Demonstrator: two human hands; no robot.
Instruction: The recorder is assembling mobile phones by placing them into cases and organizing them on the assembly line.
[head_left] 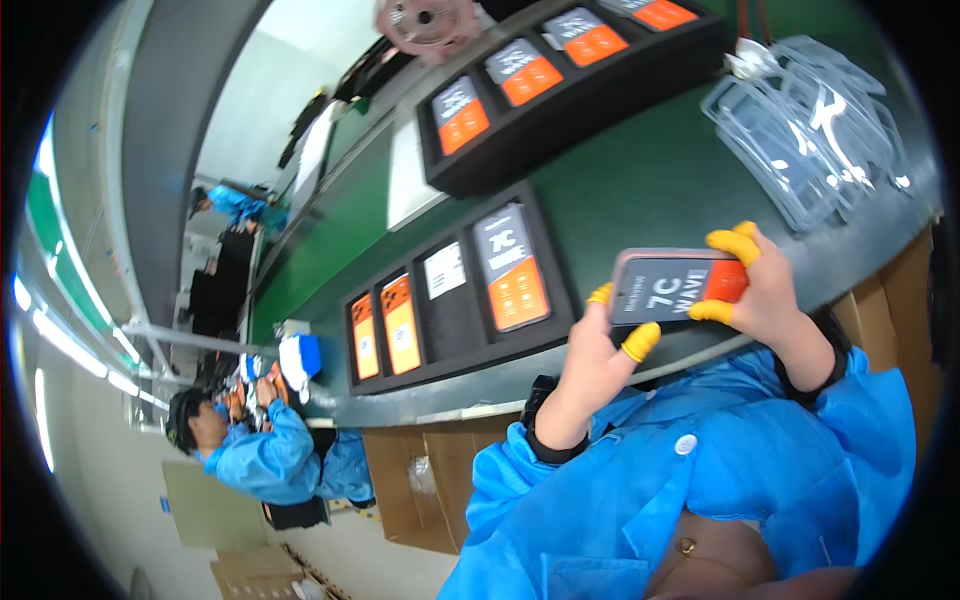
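A smartphone with a grey and orange printed screen film lies across my two hands, above the near edge of the green bench. It seems to sit in a clear case with a pinkish rim. My left hand grips its left end, and my right hand holds its right end between thumb and fingers. Yellow finger cots cover several fingertips. Left of my hands lies a black foam tray. In its slots are a phone with the same film, a white label and two orange phones.
A thicker black foam tray with several filmed phones stands farther back. Clear plastic phone cases are heaped at the right. A pink fan is at the far side. A co-worker in blue sits left; cardboard boxes stand below the bench.
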